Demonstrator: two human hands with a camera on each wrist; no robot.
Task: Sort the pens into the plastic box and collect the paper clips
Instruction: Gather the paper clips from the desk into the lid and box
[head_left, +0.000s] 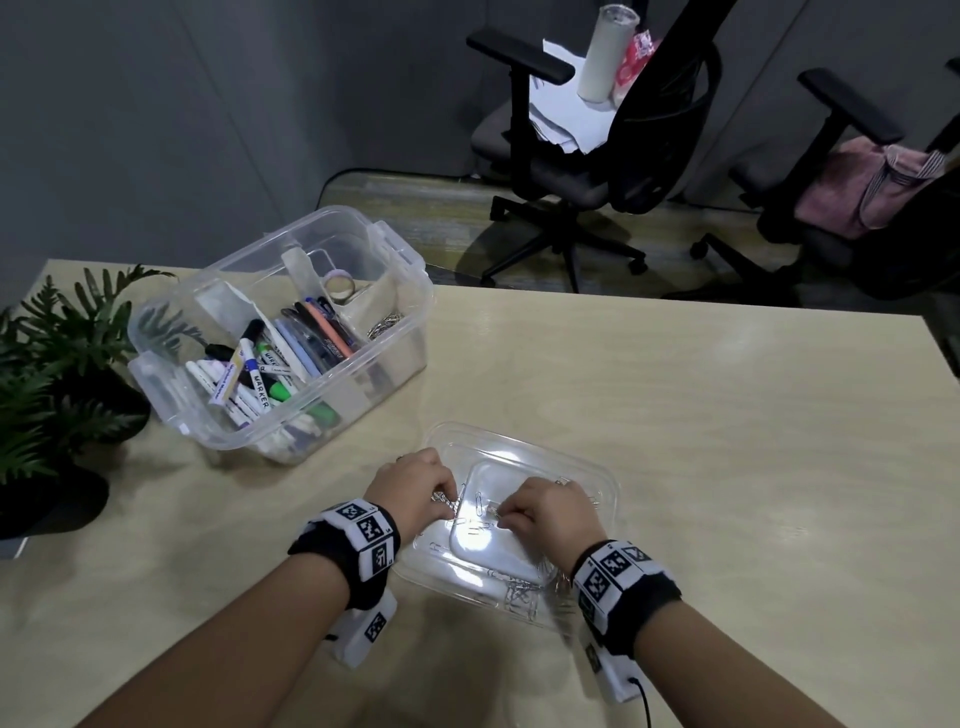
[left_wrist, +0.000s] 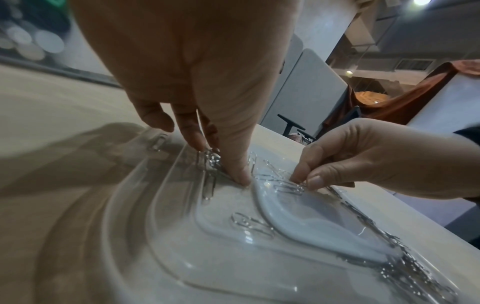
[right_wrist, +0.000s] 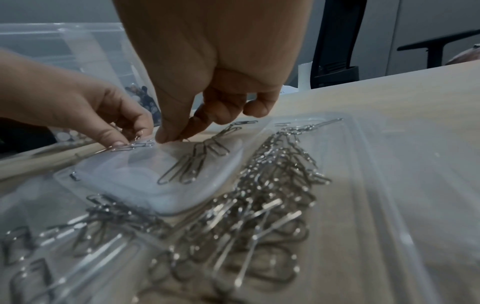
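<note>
One clear lid (head_left: 597, 467), lying flat on the table (head_left: 727, 415) before me; paper clips (right_wrist: 259, 205) on it, too many and too tangled to count, heaped along its right and near edges. One plastic box (head_left: 291, 332), back left, well apart, holding the pens (head_left: 311, 343), markers and a few clips. One plant (head_left: 57, 358) at far left; two office chairs (head_left: 597, 156) beyond the table. My left hand (head_left: 415, 491), fingers curled down, pinches a small bunch of clips at the lid's left side. My right hand (head_left: 545, 509), thumb and fingertips together, pinches clips on the lid's raised centre.
</note>
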